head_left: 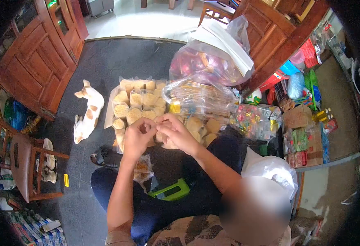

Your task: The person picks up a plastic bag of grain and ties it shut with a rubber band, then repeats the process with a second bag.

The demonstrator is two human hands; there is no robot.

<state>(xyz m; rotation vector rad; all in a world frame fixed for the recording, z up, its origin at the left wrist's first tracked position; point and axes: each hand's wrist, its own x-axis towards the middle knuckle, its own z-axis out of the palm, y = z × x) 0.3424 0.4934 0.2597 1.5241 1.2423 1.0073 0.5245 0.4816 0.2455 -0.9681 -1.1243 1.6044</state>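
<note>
My left hand (137,137) and my right hand (176,133) meet in front of me, fingertips pinched together. Whatever lies between them is too small or hidden to name. Just beyond and under the hands are several clear plastic packs with round, tan, grainy tops (141,99), standing in rows. To their right is a clear bag of thin brown sticks or strips (200,94). Below my hands, between my legs, are a small clear packet with orange-brown contents (143,167) and a bright green plastic handle-shaped piece (172,190).
A white and brown dog (90,107) is on the dark floor at left, near a wooden chair (28,168). A large clear bag of colourful items (204,61) stands by the right door (266,24). Decorated packets (253,121) and a white plastic bag (270,168) lie to the right.
</note>
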